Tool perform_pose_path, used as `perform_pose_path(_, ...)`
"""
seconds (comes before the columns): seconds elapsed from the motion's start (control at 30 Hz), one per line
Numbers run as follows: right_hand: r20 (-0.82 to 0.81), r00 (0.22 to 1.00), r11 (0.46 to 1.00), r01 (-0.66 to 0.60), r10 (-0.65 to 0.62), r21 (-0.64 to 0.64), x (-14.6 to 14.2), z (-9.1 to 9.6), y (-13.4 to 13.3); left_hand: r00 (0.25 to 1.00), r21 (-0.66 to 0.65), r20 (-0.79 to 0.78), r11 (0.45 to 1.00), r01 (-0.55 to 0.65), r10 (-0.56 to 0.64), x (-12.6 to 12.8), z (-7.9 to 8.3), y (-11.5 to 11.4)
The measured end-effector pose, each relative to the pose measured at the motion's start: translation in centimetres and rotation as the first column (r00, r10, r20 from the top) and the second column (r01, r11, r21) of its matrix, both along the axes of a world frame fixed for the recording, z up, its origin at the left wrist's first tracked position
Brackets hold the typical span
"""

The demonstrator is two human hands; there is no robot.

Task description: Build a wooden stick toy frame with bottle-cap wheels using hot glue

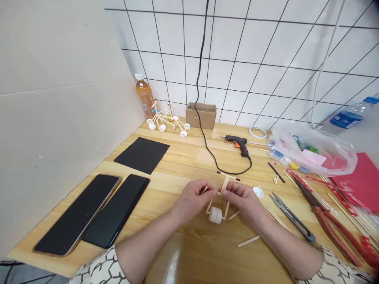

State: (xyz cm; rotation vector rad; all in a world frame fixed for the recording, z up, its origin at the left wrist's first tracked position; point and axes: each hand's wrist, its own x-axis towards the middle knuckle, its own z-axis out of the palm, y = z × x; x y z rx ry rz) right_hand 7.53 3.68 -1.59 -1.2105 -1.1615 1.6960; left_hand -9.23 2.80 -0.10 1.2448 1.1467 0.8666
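Note:
A small frame of wooden sticks (pixel 225 185) with a white cap wheel (pixel 215 215) at its near end lies on the wooden table (pixel 183 157). My left hand (pixel 194 200) pinches the frame from the left, fingers closed on a short stick. From the right, my right hand (pixel 241 200) pinches the same frame, fingers closed. The two hands almost touch over its middle. A black-tipped cross stick (pixel 227 175) tops the frame at the far end.
Two dark phones (pixel 78 213) (pixel 117 209) and a black sheet (pixel 142 154) lie left. A glue gun (pixel 238 142), white cap (pixel 258 192), snips (pixel 291 217), red pliers (pixel 331 223), plastic bag (pixel 314 154), loose sticks, tape roll, cardboard box (pixel 201 115), finished stick model (pixel 167 120) and bottles surround.

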Motion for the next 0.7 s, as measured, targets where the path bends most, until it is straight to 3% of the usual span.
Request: perform_pose_path(0.7,-0.091,0.996,0.999,-0.006,0.002,-0.045,0.12,0.42,-0.08,1.0,-0.002,0.004,1.0,-0.009,0.009,0.04,0.14,-0.16)
